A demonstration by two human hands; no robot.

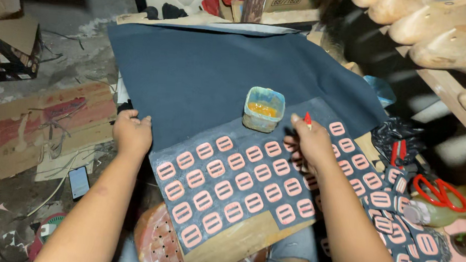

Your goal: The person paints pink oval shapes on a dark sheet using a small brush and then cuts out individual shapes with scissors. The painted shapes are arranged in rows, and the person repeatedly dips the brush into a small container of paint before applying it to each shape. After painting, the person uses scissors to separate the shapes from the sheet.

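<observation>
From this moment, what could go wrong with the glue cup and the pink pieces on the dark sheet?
1. The small open plastic cup of orange glue stands on the dark blue fabric sheet, beside the right hand; a nudge may tip it over.
2. The left hand grips the sheet's edge; a pull may shift the pink slotted oval pieces.
3. The board under the sheet seems to rest on the lap, so it may tilt.

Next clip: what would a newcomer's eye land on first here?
Rows of pink slotted patches on a dark sheet spread over the lap, centre frame. The right hand holds a red-tipped tool beside a small tub of orange glue; the left hand grips the sheet's left edge. Red scissors lie at right.
</observation>
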